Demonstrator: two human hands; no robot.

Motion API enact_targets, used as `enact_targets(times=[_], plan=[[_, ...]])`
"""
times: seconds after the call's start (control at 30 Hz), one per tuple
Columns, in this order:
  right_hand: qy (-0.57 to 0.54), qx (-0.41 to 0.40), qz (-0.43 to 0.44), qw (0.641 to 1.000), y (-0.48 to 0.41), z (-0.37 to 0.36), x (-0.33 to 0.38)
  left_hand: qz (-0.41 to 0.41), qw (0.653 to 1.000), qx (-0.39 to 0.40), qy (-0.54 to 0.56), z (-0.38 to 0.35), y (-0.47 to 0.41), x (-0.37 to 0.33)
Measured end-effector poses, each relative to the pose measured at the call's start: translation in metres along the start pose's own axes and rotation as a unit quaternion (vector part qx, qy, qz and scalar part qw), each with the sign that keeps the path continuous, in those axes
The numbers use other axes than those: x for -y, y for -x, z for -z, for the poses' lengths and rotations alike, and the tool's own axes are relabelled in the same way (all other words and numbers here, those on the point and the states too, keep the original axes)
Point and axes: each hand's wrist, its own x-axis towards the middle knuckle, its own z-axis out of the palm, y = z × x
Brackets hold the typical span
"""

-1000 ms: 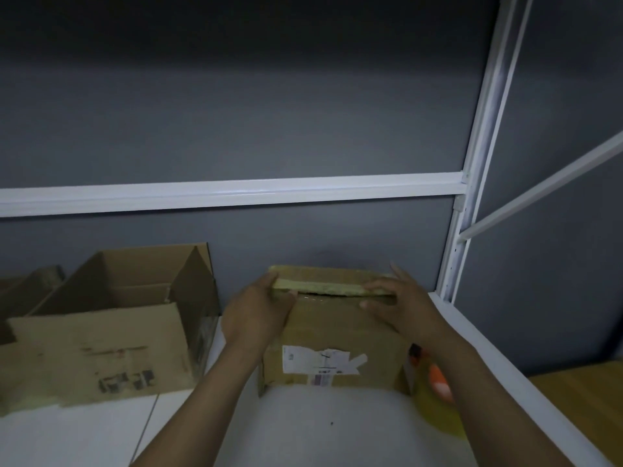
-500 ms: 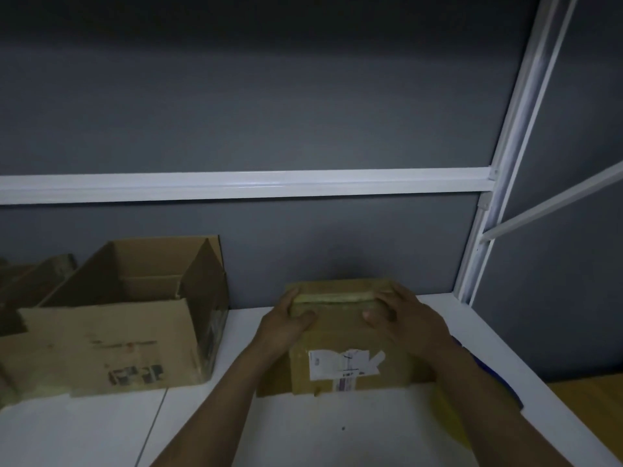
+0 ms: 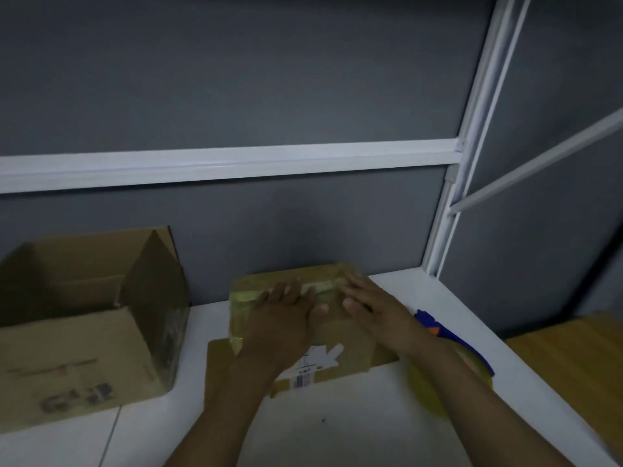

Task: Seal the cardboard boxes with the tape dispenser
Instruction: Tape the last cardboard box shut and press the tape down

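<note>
A small taped cardboard box (image 3: 350, 345) with a white label lies on the white table (image 3: 337, 426), close to the grey wall. My left hand (image 3: 283, 318) lies flat on its top, fingers straight and pressing along the yellowish tape strip (image 3: 323, 285) at the far edge. My right hand (image 3: 374, 308) presses flat on the right part of the top. A blue and orange tape dispenser (image 3: 451, 342) with a yellowish tape roll lies on the table to the right, partly hidden behind my right forearm.
A larger open cardboard box (image 3: 84, 332) stands at the left on the table. A white metal frame (image 3: 451, 183) rises at the back right corner, with a rail along the grey wall. A wooden surface (image 3: 573, 358) lies beyond the table's right edge.
The view has shifted, so the box sits lower. Both hands have slid from gripping the far taped edge to lying flat on the box top, closer together.
</note>
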Motion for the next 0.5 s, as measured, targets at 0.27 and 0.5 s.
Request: enact_targets(times=[0.27, 0.5], plan=[[0.137, -0.120, -0.259, 0.949, 0.070, 0.031, -0.100, 0.006, 0.998, 0.017, -0.058, -0.007, -0.009, -0.019], [0.192, -0.055, -0.288, 0.937, 0.078, 0.041, -0.148, 0.025, 0.999, -0.003, -0.043, -0.005, -0.005, -0.030]])
